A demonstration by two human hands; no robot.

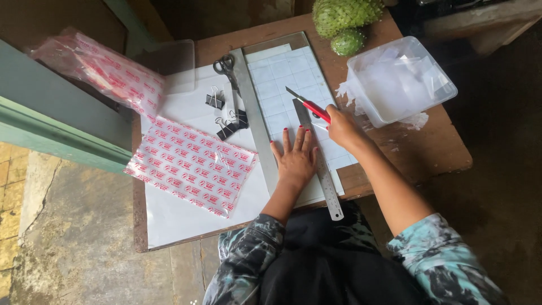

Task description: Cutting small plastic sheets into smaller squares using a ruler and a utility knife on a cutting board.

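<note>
**A:** What do you have around the gridded sheet (293, 96)?

**B:** Your left hand (296, 158) lies flat on it, fingers spread wide, holding nothing, just pressing down beside the narrow steel ruler (322, 164). Your right hand (341, 127) is closed around one red-handled craft knife (307, 104), its blade lying on the sheet at the ruler's upper end.

**A:** Count the rest for me.

**B:** Two straightedges: that ruler along the sheet's right part and a wider metal bar (254, 118) along its left edge. One pair of scissors (226, 65) just left of the bar's top. Three black binder clips (226, 116) left of the bar. Two red-printed clear bags: one (192, 164) flat on white paper left of the sheet, one (99, 70) farther up-left, off the table's edge. One clear tub (401, 79) right of the sheet. Two green bumpy fruits (344, 25) above it.

**A:** Anything unclear?

**B:** The larger fruit is cut off by the frame. You can't tell what the pale pieces in the tub are, and your palm covers part of the grid.
</note>
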